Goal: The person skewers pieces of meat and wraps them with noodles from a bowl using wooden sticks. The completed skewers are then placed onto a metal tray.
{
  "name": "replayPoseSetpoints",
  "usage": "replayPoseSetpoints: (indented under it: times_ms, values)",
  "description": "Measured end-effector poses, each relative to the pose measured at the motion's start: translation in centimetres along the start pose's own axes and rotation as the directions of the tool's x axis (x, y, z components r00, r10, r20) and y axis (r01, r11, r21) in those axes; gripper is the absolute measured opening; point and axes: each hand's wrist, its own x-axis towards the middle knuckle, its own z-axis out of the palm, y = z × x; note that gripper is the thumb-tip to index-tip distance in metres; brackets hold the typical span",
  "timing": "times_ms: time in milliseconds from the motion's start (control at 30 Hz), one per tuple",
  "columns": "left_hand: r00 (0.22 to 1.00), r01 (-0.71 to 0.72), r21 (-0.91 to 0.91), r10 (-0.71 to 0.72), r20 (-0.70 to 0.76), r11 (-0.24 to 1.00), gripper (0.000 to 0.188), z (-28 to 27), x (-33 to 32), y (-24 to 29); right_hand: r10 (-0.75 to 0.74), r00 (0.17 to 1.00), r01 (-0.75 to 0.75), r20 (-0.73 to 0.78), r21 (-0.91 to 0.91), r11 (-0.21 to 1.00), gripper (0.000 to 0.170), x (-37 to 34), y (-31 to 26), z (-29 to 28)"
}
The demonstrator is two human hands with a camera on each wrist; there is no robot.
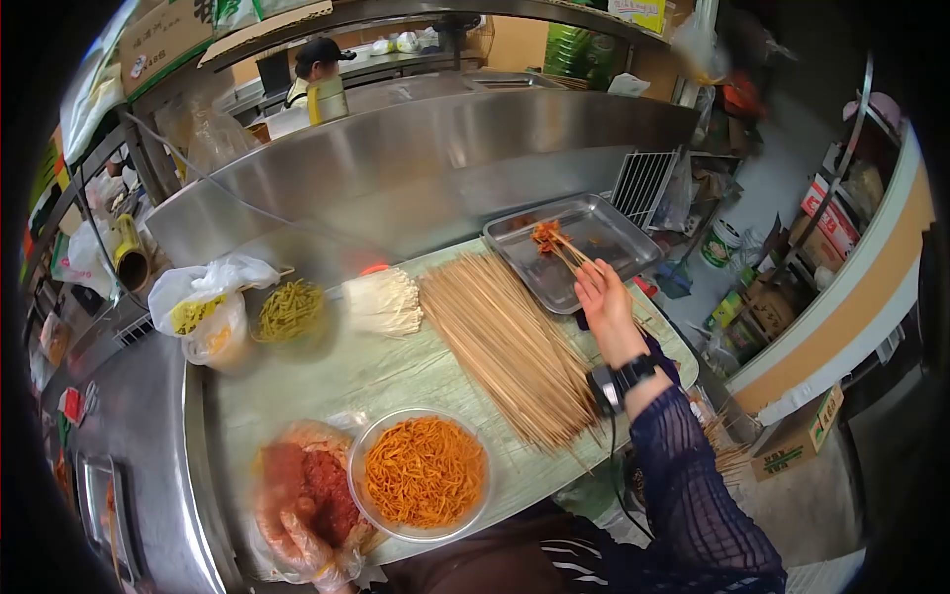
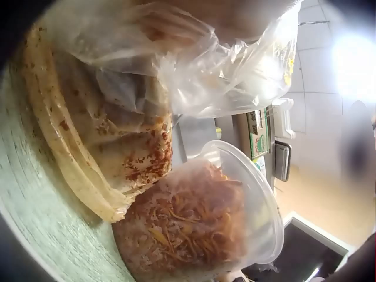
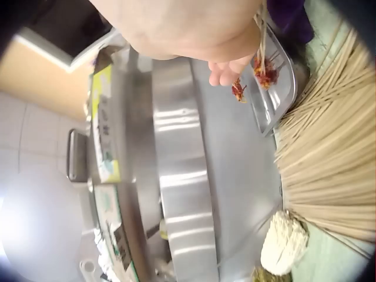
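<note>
R hand (image 1: 606, 297) is partly closed, fingers slightly bent, pinching thin skewers (image 1: 569, 249) whose red-coated food ends sit over the metal tray (image 1: 513, 269), at its L side in the head view. L hand (image 1: 315, 554), in a clear plastic glove, is at the near edge of red paste (image 1: 327, 490); can't tell how far its fingers are open or if they grip anything. Tub w/ orange shreds (image 1: 424, 470) is just beside the paste. Bare sticks (image 1: 505, 346) lie in a big pile btwn tub & tray, w/ enoki bundle (image 1: 383, 302) next to the pile & green veg (image 1: 289, 311) further L.
</note>
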Motion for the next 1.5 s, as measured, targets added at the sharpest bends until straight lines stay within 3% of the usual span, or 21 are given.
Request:
replayPoseSetpoints:
  times_ms: [133, 200, 267, 300, 367, 400, 467, 567, 667, 800, 900, 933, 1033, 1067, 1100, 1167, 1233, 1333, 1433, 1500]
  values:
    - [1.0, 0.002, 0.044, -0.001, -0.009, 0.999, 0.045, -0.4, 0.0, 0.1, 0.088, 0.979, -0.071, -0.185, 0.098, 0.993, 0.036, 1.8, 1.1, 0.5]
    - [0.999, -0.031, 0.035, 0.032, -0.038, 0.999, 0.044, 0.3, 0.0, 0.4, 0.204, 0.978, -0.196, 0.05, -0.131, 0.972, 0.03, 1.0, 1.8, 0.4]
    - [0.998, -0.037, 0.03, 0.038, -0.04, 0.999, 0.043, 0.7, 0.1, 0.9, 0.328, 0.912, -0.232, 0.248, -0.348, 0.908, 0.021, -2.6, 2.0, 2.1]
    - [0.999, -0.031, 0.022, 0.031, -0.026, 0.999, 0.042, 0.8, 0.1, 1.2, 0.409, 0.873, -0.194, 0.266, -0.58, 0.792, 0.019, -4.6, 1.7, 3.4]
    - [1.0, -0.012, 0.007, 0.012, -0.012, 1.0, 0.041, 1.0, 0.1, 1.4, 0.407, 0.856, 0.08, 0.319, -0.859, 0.505, 0.021, -6.0, 3.8, 4.1]
    - [1.0, 0.002, 0.003, -0.002, -0.013, 1.0, 0.041, 0.9, 0.1, 1.4, 0.303, 0.858, 0.346, 0.414, -0.903, 0.254, 0.022, -6.3, 4.6, 4.0]
    - [1.0, 0.012, 0.019, -0.012, -0.028, 1.0, 0.039, 0.9, 0.1, 1.4, 0.19, 0.736, 0.67, 0.65, -0.657, -0.345, 0.024, -6.2, 6.4, 3.9]
    - [0.999, 0.003, 0.056, -0.001, -0.047, 0.998, 0.036, 0.8, 0.0, 1.3, 0.218, 0.783, 0.619, 0.582, -0.695, -0.365, 0.024, -5.4, 7.8, 3.9]
    - [0.997, -0.059, 0.069, 0.062, -0.042, 0.996, 0.034, 1.3, 0.1, 1.6, 0.258, 0.805, 0.583, 0.535, -0.793, -0.175, 0.018, -5.1, 6.4, 4.3]
    - [0.999, -0.037, 0.051, 0.038, -0.015, 0.998, 0.033, 1.1, 0.1, 2.0, 0.341, 0.876, 0.345, 0.342, -0.937, 0.055, 0.021, -4.6, 5.1, 3.8]
    - [1.0, -0.02, 0.013, 0.02, -0.02, 1.0, 0.032, 0.9, 0.1, 2.0, 0.294, 0.886, 0.361, 0.358, -0.931, 0.045, 0.022, -4.7, 4.3, 3.5]
    - [1.0, -0.005, -0.006, 0.005, -0.03, 1.0, 0.032, 1.1, 0.1, 2.0, 0.303, 0.886, 0.37, 0.35, -0.929, -0.008, 0.026, -4.9, 3.9, 3.7]
    - [0.999, -0.02, -0.041, 0.018, -0.048, 0.999, 0.031, 2.0, 0.3, 2.6, 0.144, 0.743, 0.659, 0.654, -0.752, 0.012, 0.024, -4.1, 3.5, 2.7]
    - [0.999, -0.008, -0.066, 0.005, -0.045, 0.998, 0.03, 1.9, 0.3, 2.5, 0.257, 0.82, 0.422, 0.511, -0.844, 0.331, 0.02, -4.5, 2.5, 2.9]
    - [0.999, 0.003, -0.083, -0.006, -0.043, 0.997, 0.03, 1.5, 0.3, 2.3, 0.423, 0.825, 0.082, 0.375, -0.82, 0.566, 0.017, -6.6, 0.3, 4.7]
    - [0.999, 0.004, -0.143, -0.011, -0.053, 0.99, 0.029, 1.3, 0.4, 1.5, 0.391, 0.841, -0.072, 0.374, -0.639, 0.766, 0.014, -9.4, -2.2, 7.1]
    - [0.996, 0.029, -0.127, -0.039, -0.077, 0.992, 0.03, 1.1, 0.5, 1.7, 0.16, 0.841, 0.011, 0.517, -0.312, 0.95, 0.016, -12.0, -2.5, 8.0]
    - [0.997, 0.06, -0.195, -0.069, -0.042, 0.979, 0.03, 0.4, 0.7, 2.5, -0.037, 0.845, 0.197, 0.534, -0.247, 0.949, 0.016, -17.7, -2.6, 10.4]
    - [0.972, -0.068, -0.162, 0.028, -0.234, 0.985, 0.029, 0.4, 1.8, 5.3, -0.036, 0.799, 0.27, 0.6, -0.306, 0.913, 0.015, -22.0, -1.3, 10.7]
    - [0.984, 0.071, -0.16, -0.095, -0.15, 0.985, 0.027, -2.5, 2.3, 5.8, 0.032, 0.726, 0.282, 0.687, -0.339, 0.897, 0.014, -24.1, -0.2, 10.5]
